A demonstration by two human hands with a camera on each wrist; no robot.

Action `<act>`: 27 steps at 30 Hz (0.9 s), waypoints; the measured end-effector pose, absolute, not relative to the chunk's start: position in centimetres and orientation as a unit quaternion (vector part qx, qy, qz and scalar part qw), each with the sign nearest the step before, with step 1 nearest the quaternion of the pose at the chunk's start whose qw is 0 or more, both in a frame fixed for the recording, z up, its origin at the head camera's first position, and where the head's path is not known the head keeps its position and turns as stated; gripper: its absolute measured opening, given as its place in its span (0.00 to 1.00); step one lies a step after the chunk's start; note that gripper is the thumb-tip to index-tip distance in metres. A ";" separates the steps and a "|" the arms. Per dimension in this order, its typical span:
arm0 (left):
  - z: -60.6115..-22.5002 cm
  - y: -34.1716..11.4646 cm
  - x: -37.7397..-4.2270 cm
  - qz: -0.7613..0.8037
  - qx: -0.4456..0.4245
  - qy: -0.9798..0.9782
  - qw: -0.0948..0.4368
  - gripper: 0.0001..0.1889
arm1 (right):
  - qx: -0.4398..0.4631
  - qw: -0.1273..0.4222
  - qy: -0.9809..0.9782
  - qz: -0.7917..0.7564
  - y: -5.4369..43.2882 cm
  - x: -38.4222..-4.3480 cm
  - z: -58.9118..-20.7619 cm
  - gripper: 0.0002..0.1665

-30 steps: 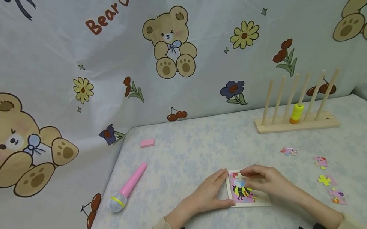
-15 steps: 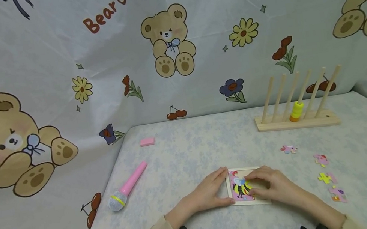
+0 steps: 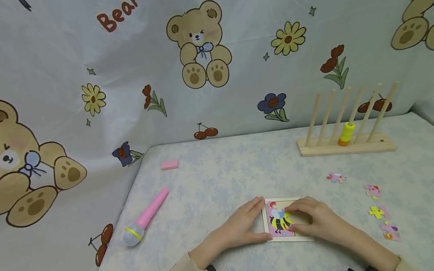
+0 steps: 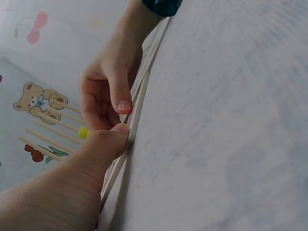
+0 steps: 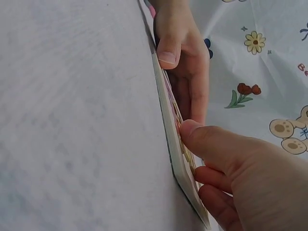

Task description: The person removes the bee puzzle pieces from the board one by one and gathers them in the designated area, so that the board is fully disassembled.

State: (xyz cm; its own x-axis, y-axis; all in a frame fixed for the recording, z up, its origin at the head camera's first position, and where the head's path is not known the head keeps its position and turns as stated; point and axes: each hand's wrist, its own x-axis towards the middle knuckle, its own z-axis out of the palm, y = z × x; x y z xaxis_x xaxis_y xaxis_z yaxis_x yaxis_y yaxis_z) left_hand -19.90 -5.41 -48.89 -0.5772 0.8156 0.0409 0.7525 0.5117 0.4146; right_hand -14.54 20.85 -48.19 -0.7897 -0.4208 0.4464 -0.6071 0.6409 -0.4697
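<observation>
A jigsaw puzzle tray (image 3: 302, 237) with a pale frame lies flat on the table, its left part filled with a bee picture (image 3: 280, 223). At the tray's left side, my left hand (image 3: 238, 228) grips the frame, thumb at the near corner and fingers at the far corner. My right hand (image 3: 320, 218) reaches over the right part, thumb and fingers pinching a puzzle piece (image 3: 289, 219) at the bee's right edge; most of that piece is hidden. In the right wrist view the right thumb (image 5: 190, 129) rests low on the tray's picture surface.
Loose puzzle pieces lie right of the tray: one (image 3: 336, 177) farther back, then several (image 3: 373, 191) in a column. A wooden peg stand (image 3: 347, 148) with yellow and orange rings stands behind them. To the left are a pink toy microphone (image 3: 146, 217) and a pink block (image 3: 170, 165).
My right hand has shifted slightly right and lowered onto the tray, uncovering more of the bee picture. The left hand keeps its hold on the frame. The head view has moved slightly.
</observation>
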 end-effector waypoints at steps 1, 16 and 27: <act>-48.8 -5.4 -20.0 0.199 0.454 0.865 0.081 0.49 | 0.288 0.151 -0.893 0.311 20.9 -14.6 -48.2 0.23; -48.5 -5.2 -20.0 0.201 0.449 0.866 0.089 0.49 | 0.288 0.114 -0.872 0.379 20.6 -14.8 -48.3 0.25; -48.5 -5.1 -19.8 0.198 0.446 0.868 0.088 0.50 | 0.298 0.123 -0.863 0.389 20.6 -14.7 -48.3 0.24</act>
